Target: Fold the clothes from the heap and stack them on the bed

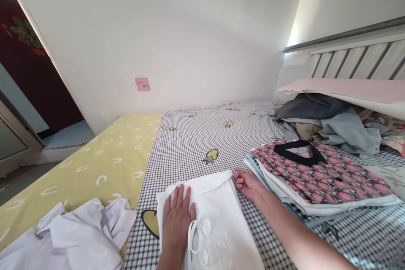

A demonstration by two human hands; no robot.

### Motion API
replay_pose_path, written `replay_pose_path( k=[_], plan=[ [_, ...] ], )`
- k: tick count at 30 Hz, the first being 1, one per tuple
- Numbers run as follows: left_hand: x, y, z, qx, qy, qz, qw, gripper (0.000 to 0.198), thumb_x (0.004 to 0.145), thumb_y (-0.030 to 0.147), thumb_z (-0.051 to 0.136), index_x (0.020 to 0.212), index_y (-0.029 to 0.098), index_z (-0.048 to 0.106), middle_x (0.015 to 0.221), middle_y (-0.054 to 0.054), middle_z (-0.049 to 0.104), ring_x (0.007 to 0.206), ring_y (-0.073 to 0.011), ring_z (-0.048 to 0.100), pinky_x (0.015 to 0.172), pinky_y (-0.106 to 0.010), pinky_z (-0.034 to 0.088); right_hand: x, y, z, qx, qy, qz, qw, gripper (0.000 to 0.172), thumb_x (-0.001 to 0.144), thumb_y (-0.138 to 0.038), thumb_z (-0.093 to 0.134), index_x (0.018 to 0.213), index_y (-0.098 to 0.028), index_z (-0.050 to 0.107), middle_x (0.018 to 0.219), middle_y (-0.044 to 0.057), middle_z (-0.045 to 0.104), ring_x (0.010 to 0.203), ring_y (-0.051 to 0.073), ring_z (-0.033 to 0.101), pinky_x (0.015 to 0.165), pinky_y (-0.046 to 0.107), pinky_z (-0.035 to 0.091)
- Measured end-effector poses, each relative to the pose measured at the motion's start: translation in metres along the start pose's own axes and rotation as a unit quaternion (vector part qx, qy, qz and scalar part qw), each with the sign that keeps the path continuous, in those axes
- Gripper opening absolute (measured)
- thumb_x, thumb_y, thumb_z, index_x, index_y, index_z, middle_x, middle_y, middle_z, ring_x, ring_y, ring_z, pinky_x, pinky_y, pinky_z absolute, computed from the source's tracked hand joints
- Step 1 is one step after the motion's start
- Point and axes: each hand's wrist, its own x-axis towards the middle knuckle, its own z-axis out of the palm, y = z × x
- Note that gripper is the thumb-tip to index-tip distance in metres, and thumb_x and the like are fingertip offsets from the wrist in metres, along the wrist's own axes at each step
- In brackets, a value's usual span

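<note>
A white garment (221,219) lies folded flat on the checked bedspread (196,135), with a looped white cord (199,236) on top of it. My left hand (178,211) rests palm down on the garment's upper left part, fingers stretched out. At its upper right corner is my right hand (247,182), fingers curled together beside the edge; whether they pinch the cloth is too small to tell. Just right of that hand sits a stack of folded clothes, topped by a pink and black patterned shirt (322,175) with a black collar.
A crumpled white cloth (85,236) lies at the lower left, partly over the yellow bedspread section (117,147). Piled grey clothes (344,126) sit under a pink board (354,88) at the right. A wall (190,42) with a pink note (142,84) stands behind the bed.
</note>
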Motion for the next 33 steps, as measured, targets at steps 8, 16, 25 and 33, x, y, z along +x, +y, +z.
replay_pose_path(
  k=[8, 16, 25, 33],
  plan=[
    [0.002, 0.001, -0.003, -0.009, -0.017, -0.006, 1.0, 0.054, 0.101, 0.036, 0.043, 0.154, 0.03, 0.048, 0.164, -0.007, 0.044, 0.152, -0.0274, 0.042, 0.125, -0.052, 0.034, -0.027, -0.018, -0.01, -0.268, 0.092, -0.246, 0.927, 0.051, 0.089, -0.027, 0.056, 0.139, -0.024, 0.059, 0.129, 0.011, 0.069, 0.115, 0.026, 0.066, 0.096, 0.043, 0.055],
    [0.001, 0.013, -0.014, 0.034, -0.023, -0.034, 0.999, 0.052, 0.102, 0.034, 0.041, 0.153, 0.027, 0.049, 0.165, -0.007, 0.042, 0.151, -0.0269, 0.043, 0.124, -0.055, 0.035, -0.046, 0.044, 0.008, -0.66, -0.064, -0.273, 0.697, 0.052, 0.105, -0.051, 0.035, 0.156, -0.047, 0.043, 0.171, -0.002, 0.034, 0.158, 0.033, 0.025, 0.123, 0.066, 0.021],
    [0.011, 0.003, -0.03, -0.065, -0.062, -0.122, 0.988, 0.049, 0.106, 0.033, 0.03, 0.146, 0.024, 0.058, 0.157, -0.007, 0.056, 0.145, -0.0221, 0.052, 0.118, -0.048, 0.045, -0.045, 0.049, 0.005, -0.683, -0.049, -0.276, 0.674, 0.053, 0.106, -0.05, 0.031, 0.158, -0.046, 0.04, 0.171, -0.004, 0.032, 0.159, 0.029, 0.024, 0.124, 0.06, 0.02],
    [-0.051, -0.068, -0.062, -0.032, -0.013, -0.155, 0.987, 0.047, 0.101, 0.024, 0.036, 0.138, 0.017, 0.064, 0.151, -0.014, 0.061, 0.143, -0.0294, 0.052, 0.123, -0.053, 0.035, -0.045, 0.048, 0.009, -0.709, -0.043, -0.261, 0.654, 0.054, 0.106, -0.048, 0.031, 0.159, -0.043, 0.041, 0.171, -0.001, 0.035, 0.158, 0.031, 0.027, 0.123, 0.062, 0.022]
  ],
)
